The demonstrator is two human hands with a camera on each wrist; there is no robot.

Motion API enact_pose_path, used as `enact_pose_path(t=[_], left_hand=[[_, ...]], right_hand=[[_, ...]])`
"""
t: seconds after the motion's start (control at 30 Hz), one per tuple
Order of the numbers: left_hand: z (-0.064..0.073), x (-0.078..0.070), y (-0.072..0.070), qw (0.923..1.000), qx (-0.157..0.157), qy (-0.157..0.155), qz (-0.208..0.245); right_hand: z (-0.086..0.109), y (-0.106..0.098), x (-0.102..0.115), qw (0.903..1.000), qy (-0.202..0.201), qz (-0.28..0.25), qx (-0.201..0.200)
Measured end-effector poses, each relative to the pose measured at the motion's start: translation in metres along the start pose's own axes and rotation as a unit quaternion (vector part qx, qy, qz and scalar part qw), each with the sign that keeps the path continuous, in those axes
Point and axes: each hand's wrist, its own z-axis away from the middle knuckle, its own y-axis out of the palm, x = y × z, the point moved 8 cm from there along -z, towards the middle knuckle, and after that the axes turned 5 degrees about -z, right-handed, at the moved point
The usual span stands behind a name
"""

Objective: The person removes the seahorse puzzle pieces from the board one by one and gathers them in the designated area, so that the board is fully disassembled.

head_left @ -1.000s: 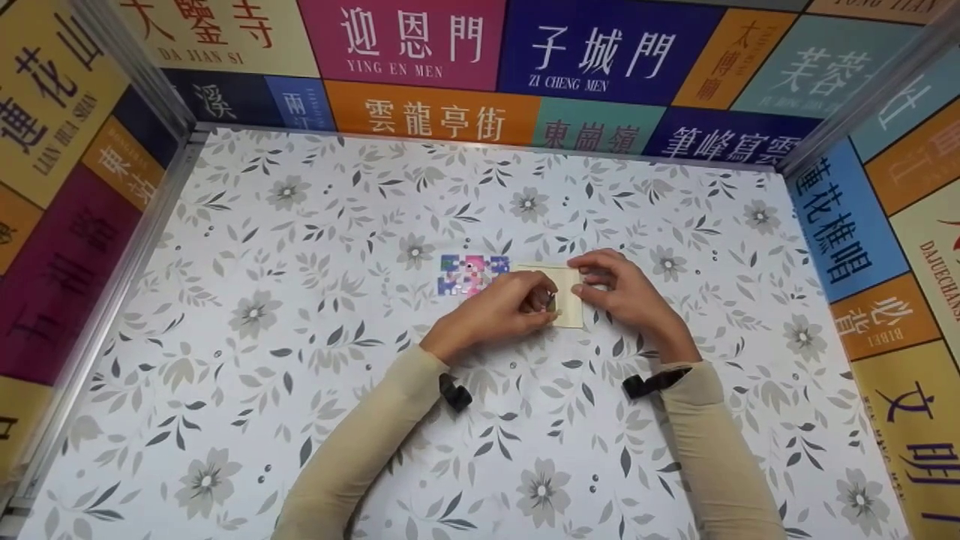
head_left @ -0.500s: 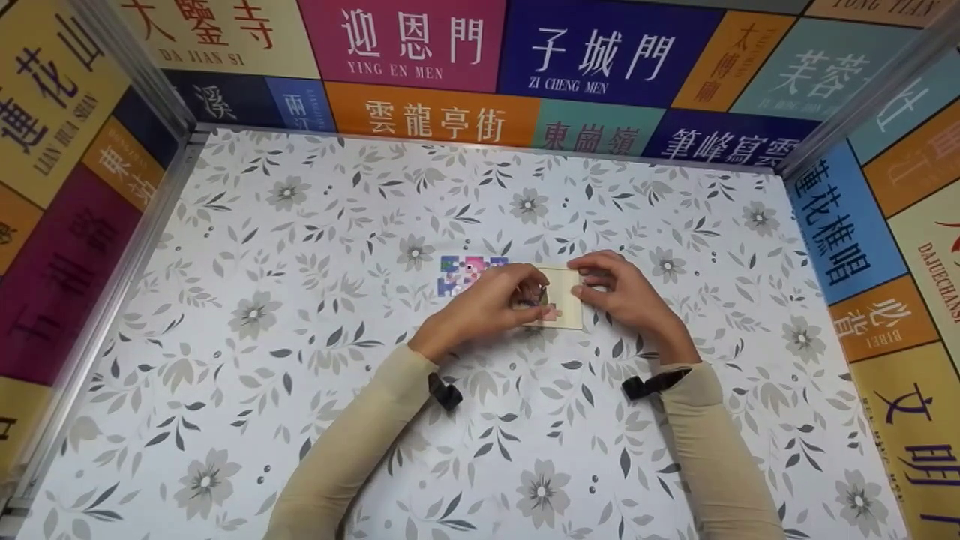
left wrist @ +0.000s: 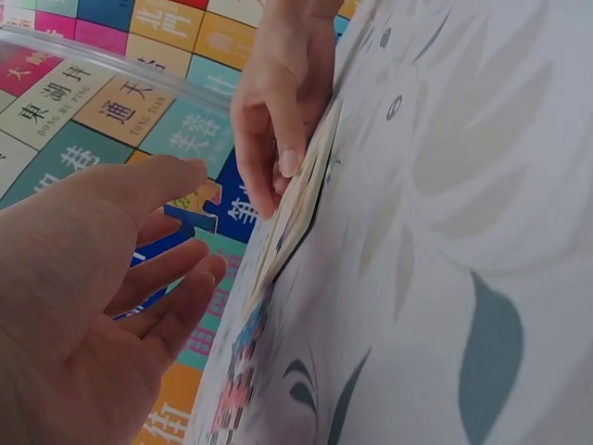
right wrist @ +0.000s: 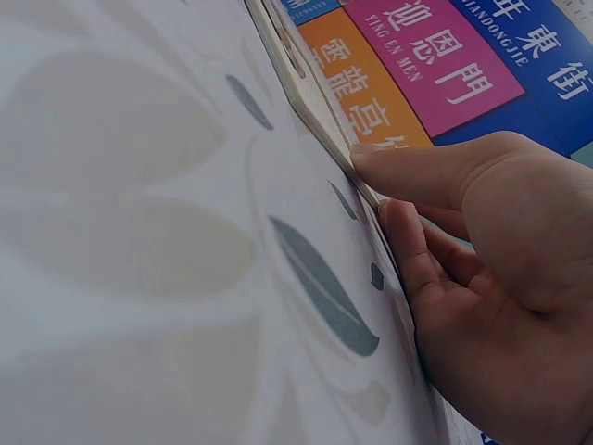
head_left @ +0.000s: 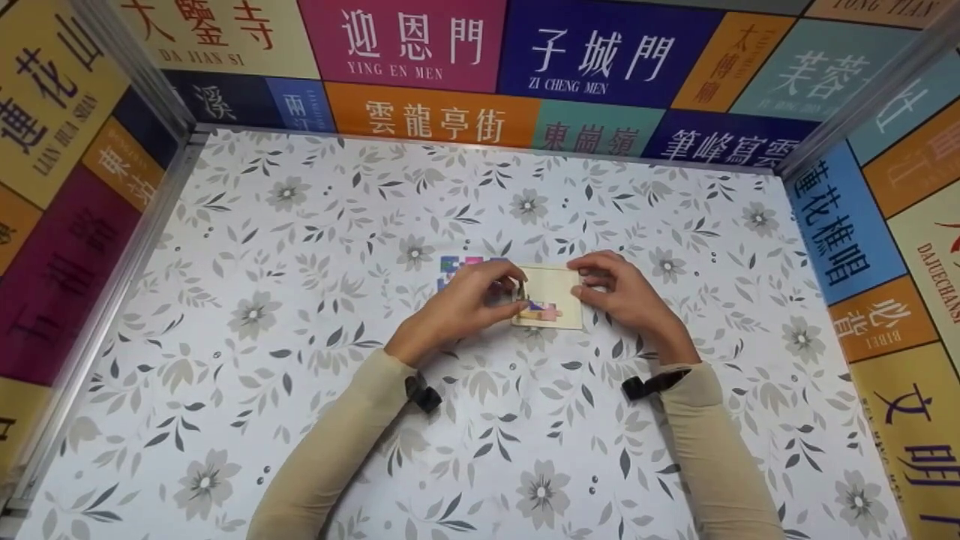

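Observation:
My left hand [head_left: 457,296] pinches a jigsaw piece [left wrist: 198,202] between thumb and fingers, above the left side of a shallow cream puzzle tray [head_left: 559,281]. Blue and yellow show on that piece in the left wrist view. Some joined jigsaw pieces [head_left: 550,311], partly pink, lie along the tray's near edge. On the tray's right edge my right hand [head_left: 626,292] holds it; its thumb [right wrist: 398,170] lies on the rim in the right wrist view. Left of the tray lie several more colourful jigsaw pieces [head_left: 450,265], mostly hidden by the left hand.
A white tablecloth with grey leaves and flowers [head_left: 300,420] covers the table. Colourful panels with lettering [head_left: 420,41] enclose the back and both sides. Each wrist wears a black band, such as the left strap [head_left: 424,394].
My left hand has drawn back leftward from over the tray, uncovering the pieces at its near edge and covering more of the loose ones. The right hand and tray have stayed put.

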Motion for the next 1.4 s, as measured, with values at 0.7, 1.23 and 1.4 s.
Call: enact_pose_path(t=[0.7, 1.23, 1.4], left_hand=[[0.022, 0.015, -0.018, 0.9987, -0.006, -0.039, -0.033], [0.024, 0.017, -0.018, 0.9973, -0.012, -0.035, -0.063], [0.024, 0.015, -0.017, 0.997, -0.018, -0.023, -0.072]], right_hand=[[0.0, -0.001, -0.001, 1.0, 0.008, -0.003, -0.003], [0.001, 0.0, -0.001, 0.9999, 0.008, 0.008, 0.003], [0.001, -0.001, -0.001, 1.0, 0.005, 0.001, 0.0]])
